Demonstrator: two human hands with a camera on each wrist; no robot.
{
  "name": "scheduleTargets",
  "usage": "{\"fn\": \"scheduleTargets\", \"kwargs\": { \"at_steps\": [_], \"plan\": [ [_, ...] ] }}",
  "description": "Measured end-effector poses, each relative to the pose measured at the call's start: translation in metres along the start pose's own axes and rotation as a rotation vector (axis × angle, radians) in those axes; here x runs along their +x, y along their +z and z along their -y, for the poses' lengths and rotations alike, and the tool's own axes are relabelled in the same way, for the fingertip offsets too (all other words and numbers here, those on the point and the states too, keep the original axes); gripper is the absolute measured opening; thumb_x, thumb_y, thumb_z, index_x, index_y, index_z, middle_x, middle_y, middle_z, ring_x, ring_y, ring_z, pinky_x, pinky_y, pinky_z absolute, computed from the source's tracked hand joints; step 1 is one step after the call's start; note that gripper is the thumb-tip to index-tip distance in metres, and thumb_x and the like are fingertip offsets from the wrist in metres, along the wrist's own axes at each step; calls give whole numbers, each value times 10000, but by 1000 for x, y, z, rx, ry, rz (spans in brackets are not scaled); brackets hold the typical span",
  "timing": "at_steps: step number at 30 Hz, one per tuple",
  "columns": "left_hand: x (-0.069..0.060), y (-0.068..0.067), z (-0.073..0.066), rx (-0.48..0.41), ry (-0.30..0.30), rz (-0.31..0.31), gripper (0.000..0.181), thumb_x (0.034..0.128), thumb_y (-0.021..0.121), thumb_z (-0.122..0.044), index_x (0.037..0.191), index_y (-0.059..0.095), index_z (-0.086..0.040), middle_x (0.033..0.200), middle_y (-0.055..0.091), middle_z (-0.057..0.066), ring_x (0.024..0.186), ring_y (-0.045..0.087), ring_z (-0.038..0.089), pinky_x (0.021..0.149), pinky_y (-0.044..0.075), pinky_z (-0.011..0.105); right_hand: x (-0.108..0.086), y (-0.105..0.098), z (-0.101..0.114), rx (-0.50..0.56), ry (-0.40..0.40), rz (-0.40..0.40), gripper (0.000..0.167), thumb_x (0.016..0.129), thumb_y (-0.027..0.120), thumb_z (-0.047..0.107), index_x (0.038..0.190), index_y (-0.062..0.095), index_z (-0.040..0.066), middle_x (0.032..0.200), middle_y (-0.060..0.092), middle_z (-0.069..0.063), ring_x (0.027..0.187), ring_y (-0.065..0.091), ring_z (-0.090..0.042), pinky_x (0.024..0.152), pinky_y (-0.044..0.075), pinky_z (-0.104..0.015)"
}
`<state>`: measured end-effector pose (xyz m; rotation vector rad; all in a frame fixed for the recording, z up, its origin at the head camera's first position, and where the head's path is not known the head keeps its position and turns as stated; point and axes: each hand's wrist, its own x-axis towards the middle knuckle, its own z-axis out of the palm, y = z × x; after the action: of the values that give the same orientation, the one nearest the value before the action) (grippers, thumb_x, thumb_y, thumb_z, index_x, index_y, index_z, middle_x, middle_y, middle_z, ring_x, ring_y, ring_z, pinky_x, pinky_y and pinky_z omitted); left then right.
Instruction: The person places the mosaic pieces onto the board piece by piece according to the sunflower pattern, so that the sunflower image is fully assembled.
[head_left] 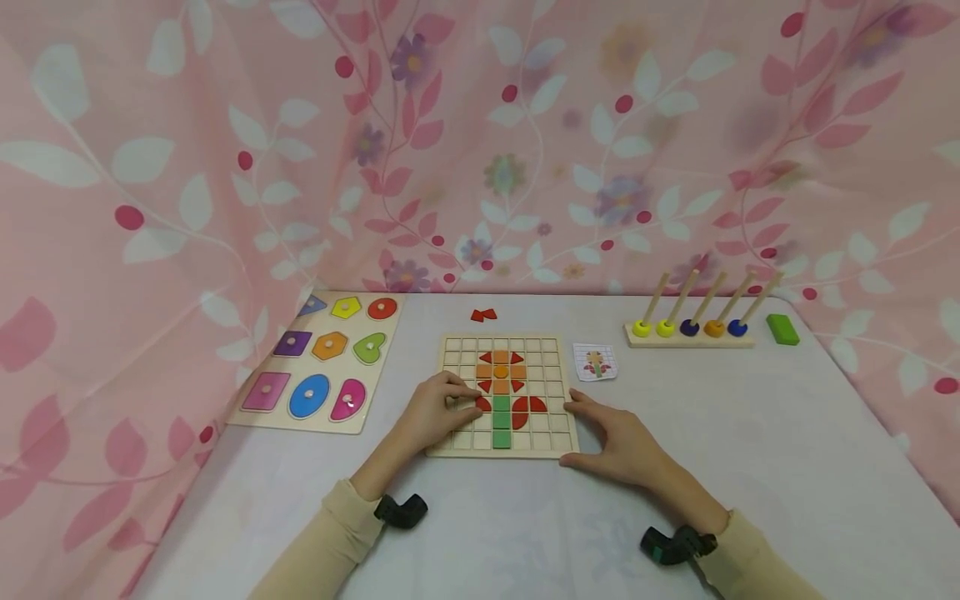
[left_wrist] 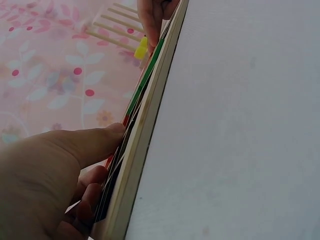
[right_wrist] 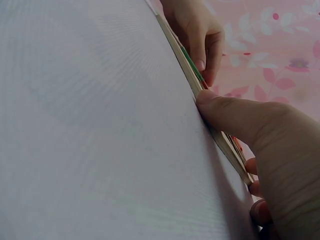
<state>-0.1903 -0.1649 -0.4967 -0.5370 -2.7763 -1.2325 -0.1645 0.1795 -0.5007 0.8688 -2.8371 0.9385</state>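
Observation:
A square wooden grid board (head_left: pixel 552 377) lies in the middle of the table, with colored pieces set in a flower pattern. Orange squares and red triangles surround an orange circle (head_left: pixel 501 372); green squares (head_left: pixel 501 421) form a stem. On the stem's left, my left hand (head_left: pixel 435 410) pinches a red curved piece (head_left: pixel 484 404) between thumb and forefinger, at the board's surface. Several red quarter-circles (head_left: pixel 521 420) lie right of the stem. My right hand (head_left: pixel 626 440) grips the board's near right corner, thumb at the front edge (right_wrist: pixel 192 75) and fingers along the right side.
Two red pieces (head_left: pixel 483 315) lie behind the board. A pattern card (head_left: pixel 595 362) sits to its right. Farther right stand a peg rack (head_left: pixel 690 341) with colored beads and a green block (head_left: pixel 782 329). A shape puzzle (head_left: pixel 307 427) lies at left. Pink floral cloth hangs behind.

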Motion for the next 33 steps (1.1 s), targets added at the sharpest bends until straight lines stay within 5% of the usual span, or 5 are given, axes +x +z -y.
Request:
{"fn": "scheduleTargets", "kwargs": {
  "at_steps": [5, 12, 21, 26, 33],
  "plan": [
    [3, -6, 2, -23, 1, 13, 286, 902, 874, -245, 1172, 836, -158, 1100, 727, -31, 960, 616, 127, 823, 504, 321, 2, 2, -1, 11, -1, -3, 847, 783, 925, 517, 1456, 637, 91, 1601, 531, -99, 1441, 536, -331, 1101, 475, -550],
    [19, -18, 0, -143, -115, -26, 314, 946, 832, -282, 1216, 800, -126, 1038, 774, -20, 906, 656, 163, 784, 535, 297, -1, 2, -1, 8, 0, -19, 822, 779, 930, 508, 1430, 658, 85, 1576, 558, -116, 1414, 561, -357, 1080, 487, -571],
    [97, -30, 21, -170, -181, -178, 395, 995, 768, -224, 1345, 726, -46, 1200, 756, 134, 1070, 673, 299, 901, 551, 415, -2, 4, -2, 23, 1, -11, 822, 794, 917, 523, 1442, 656, 88, 1584, 551, -106, 1425, 552, -338, 1091, 480, -555],
    [136, -28, 35, -172, -231, -66, 502, 1000, 752, -177, 1473, 627, -63, 1380, 671, 173, 1283, 612, 346, 1062, 509, 484, 0, 5, -3, 26, -8, -18, 830, 795, 912, 541, 1444, 655, 93, 1585, 551, -100, 1427, 551, -334, 1093, 478, -551],
    [159, -22, 42, -104, -185, 47, 570, 972, 773, -119, 1515, 601, -122, 1456, 632, 137, 1327, 562, 346, 1116, 465, 491, 0, 3, -2, -5, -23, -32, 814, 791, 918, 526, 1434, 665, 95, 1577, 560, -98, 1408, 569, -343, 1073, 494, -555]
  ]
}}
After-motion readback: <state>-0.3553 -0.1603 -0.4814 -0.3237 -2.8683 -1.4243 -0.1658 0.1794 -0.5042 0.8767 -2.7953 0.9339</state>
